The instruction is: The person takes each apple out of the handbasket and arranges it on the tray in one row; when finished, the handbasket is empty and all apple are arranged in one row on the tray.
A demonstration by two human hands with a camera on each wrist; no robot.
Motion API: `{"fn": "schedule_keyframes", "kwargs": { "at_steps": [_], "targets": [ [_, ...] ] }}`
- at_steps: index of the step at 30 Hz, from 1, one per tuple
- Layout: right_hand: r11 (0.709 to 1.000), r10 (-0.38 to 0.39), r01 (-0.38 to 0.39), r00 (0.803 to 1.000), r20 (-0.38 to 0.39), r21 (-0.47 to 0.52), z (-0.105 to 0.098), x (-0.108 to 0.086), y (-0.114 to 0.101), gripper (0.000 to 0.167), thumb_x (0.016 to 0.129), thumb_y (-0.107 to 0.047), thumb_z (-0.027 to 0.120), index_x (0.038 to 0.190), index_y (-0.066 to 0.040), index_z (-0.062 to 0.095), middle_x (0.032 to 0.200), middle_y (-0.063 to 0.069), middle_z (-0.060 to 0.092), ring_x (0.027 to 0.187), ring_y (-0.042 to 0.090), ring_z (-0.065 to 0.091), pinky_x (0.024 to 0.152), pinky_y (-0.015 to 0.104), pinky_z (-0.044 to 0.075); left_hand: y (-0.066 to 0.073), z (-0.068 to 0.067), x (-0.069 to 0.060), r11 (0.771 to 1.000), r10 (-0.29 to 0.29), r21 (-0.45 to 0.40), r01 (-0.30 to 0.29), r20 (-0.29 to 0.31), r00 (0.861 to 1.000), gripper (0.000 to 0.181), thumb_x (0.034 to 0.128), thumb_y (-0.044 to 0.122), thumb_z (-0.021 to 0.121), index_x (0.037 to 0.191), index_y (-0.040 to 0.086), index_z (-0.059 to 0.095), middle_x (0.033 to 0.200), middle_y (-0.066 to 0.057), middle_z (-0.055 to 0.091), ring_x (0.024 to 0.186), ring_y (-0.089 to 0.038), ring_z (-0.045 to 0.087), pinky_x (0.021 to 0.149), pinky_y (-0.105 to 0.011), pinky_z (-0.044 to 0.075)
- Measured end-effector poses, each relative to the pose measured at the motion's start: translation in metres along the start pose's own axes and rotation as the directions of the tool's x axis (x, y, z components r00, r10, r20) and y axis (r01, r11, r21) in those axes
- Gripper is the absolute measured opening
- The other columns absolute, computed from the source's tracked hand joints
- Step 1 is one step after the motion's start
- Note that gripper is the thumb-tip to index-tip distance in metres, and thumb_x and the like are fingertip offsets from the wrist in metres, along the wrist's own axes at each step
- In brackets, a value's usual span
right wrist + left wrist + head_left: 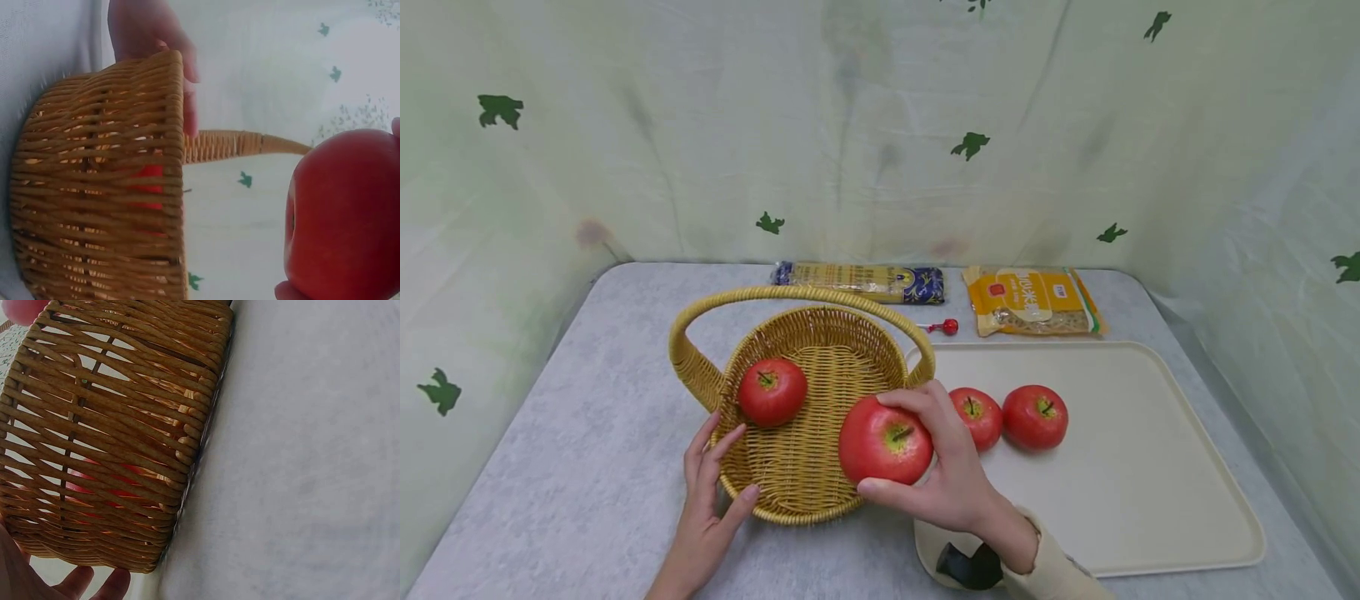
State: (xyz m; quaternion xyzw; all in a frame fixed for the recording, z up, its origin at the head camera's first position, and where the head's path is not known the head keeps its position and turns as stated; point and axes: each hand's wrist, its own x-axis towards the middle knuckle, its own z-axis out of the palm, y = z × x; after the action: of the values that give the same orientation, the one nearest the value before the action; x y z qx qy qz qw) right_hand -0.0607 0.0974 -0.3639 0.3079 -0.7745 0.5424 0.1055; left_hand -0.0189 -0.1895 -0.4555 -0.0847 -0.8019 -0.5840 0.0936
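My right hand (pixel 955 479) grips a red apple (pixel 876 442), thumb on the near side and fingers on the far side, above the right part of a round wicker basket (pixel 801 518). Inside the basket, one red apple (pixel 772 393) lies against the left wall. My left hand (pixel 703 504) holds the basket's front-left rim; its fingers reach over the edge in the right wrist view. Two more red apples, one (pixel 976 417) partly behind my right hand and another (pixel 1035 417) beside it, sit on a cream tray (pixel 1150 467).
Behind the basket lies a long pack of noodles (pixel 865 283). A yellow bag of grain (pixel 1033 302) is to its right, with a red lollipop (pixel 950 327) nearby. The basket's tall arched handle (pixel 805 293) spans it. A leaf-patterned curtain (pixel 887 150) surrounds the table.
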Motion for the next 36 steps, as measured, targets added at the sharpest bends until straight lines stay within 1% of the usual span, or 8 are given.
{"fn": "schedule_keyframes", "kwargs": {
  "at_steps": [4, 7, 12, 18, 23, 28, 33, 36],
  "targets": [
    [1.000, -0.011, 0.012, 0.999, -0.037, 0.020, -0.009, -0.003, 0.001, 0.062, 0.077, -0.045, 0.075, 0.127, -0.017, 0.051, 0.114, 0.001, 0.049, 0.102, 0.022, 0.049, 0.072, 0.037, 0.051, 0.000, 0.000, 0.000, 1.000, -0.001, 0.001, 0.001, 0.001, 1.000, 0.066, 0.0860, -0.006, 0.060, 0.145, 0.010, 0.035, 0.154, 0.003, -0.001, 0.139, -0.021, 0.001, 0.094, -0.070, 0.010],
    [0.999, -0.001, 0.004, 0.998, -0.063, 0.036, -0.015, -0.004, 0.001, 0.063, 0.077, -0.042, 0.076, 0.127, -0.015, 0.050, 0.115, 0.003, 0.050, 0.104, 0.024, 0.049, 0.072, 0.037, 0.051, 0.000, 0.000, 0.000, 1.000, -0.001, 0.003, 0.001, 0.001, 1.000, 0.067, 0.0859, -0.006, 0.060, 0.145, 0.010, 0.035, 0.154, 0.003, 0.000, 0.139, -0.021, 0.001, 0.094, -0.069, 0.010],
    [0.999, 0.001, 0.003, 0.992, -0.123, 0.036, -0.024, -0.008, 0.001, 0.065, 0.072, -0.030, 0.081, 0.126, -0.011, 0.050, 0.116, 0.005, 0.052, 0.106, 0.026, 0.049, 0.072, 0.037, 0.052, 0.000, 0.000, 0.000, 1.000, 0.000, 0.010, 0.000, 0.002, 1.000, 0.066, 0.0858, -0.006, 0.060, 0.145, 0.009, 0.035, 0.155, 0.003, 0.000, 0.139, -0.021, 0.001, 0.094, -0.068, 0.011],
    [1.000, 0.031, -0.029, 0.981, -0.190, 0.010, -0.036, -0.015, 0.005, 0.066, 0.070, -0.021, 0.082, 0.126, -0.008, 0.049, 0.120, 0.006, 0.052, 0.109, 0.026, 0.048, 0.074, 0.036, 0.052, -0.002, 0.000, 0.000, 1.000, -0.003, 0.011, 0.003, -0.001, 1.000, 0.066, 0.0859, -0.006, 0.060, 0.145, 0.009, 0.035, 0.155, 0.003, 0.000, 0.139, -0.021, 0.001, 0.094, -0.069, 0.011],
    [0.998, 0.052, -0.060, 0.962, -0.268, -0.023, -0.045, -0.021, 0.010, 0.069, 0.066, -0.011, 0.081, 0.126, -0.003, 0.048, 0.120, 0.008, 0.052, 0.110, 0.026, 0.047, 0.073, 0.031, 0.051, -0.003, 0.000, 0.000, 1.000, -0.001, 0.008, 0.001, -0.004, 1.000, 0.066, 0.0855, -0.006, 0.060, 0.145, 0.009, 0.035, 0.155, 0.003, 0.000, 0.139, -0.021, 0.000, 0.095, -0.068, 0.010],
    [0.992, 0.099, -0.119, 0.938, -0.333, -0.042, -0.054, -0.026, 0.013, 0.075, 0.060, 0.001, 0.079, 0.127, 0.000, 0.046, 0.123, 0.008, 0.051, 0.113, 0.026, 0.046, 0.074, 0.026, 0.050, -0.002, 0.000, 0.000, 1.000, -0.006, 0.005, 0.006, -0.003, 1.000, 0.065, 0.0858, -0.005, 0.060, 0.145, 0.009, 0.036, 0.154, 0.004, 0.000, 0.139, -0.021, 0.001, 0.094, -0.068, 0.011],
    [0.982, 0.163, -0.185, 0.921, -0.353, -0.028, -0.064, -0.027, 0.015, 0.077, 0.063, 0.005, 0.078, 0.131, -0.003, 0.043, 0.127, 0.003, 0.049, 0.116, 0.024, 0.044, 0.074, 0.024, 0.050, -0.001, 0.000, 0.000, 1.000, -0.002, 0.008, 0.002, -0.005, 1.000, 0.065, 0.0859, -0.006, 0.060, 0.145, 0.009, 0.036, 0.155, 0.004, 0.000, 0.139, -0.021, 0.001, 0.094, -0.068, 0.012],
    [0.972, 0.212, -0.235, 0.907, -0.364, -0.021, -0.070, -0.028, 0.017, 0.077, 0.065, 0.005, 0.078, 0.132, -0.004, 0.042, 0.128, 0.000, 0.048, 0.116, 0.022, 0.043, 0.074, 0.023, 0.050, -0.001, 0.000, 0.000, 1.000, 0.007, 0.013, -0.007, -0.006, 1.000, 0.065, 0.0858, -0.006, 0.060, 0.144, 0.008, 0.036, 0.155, 0.002, 0.000, 0.139, -0.021, 0.001, 0.094, -0.068, 0.011]
  ]
}}
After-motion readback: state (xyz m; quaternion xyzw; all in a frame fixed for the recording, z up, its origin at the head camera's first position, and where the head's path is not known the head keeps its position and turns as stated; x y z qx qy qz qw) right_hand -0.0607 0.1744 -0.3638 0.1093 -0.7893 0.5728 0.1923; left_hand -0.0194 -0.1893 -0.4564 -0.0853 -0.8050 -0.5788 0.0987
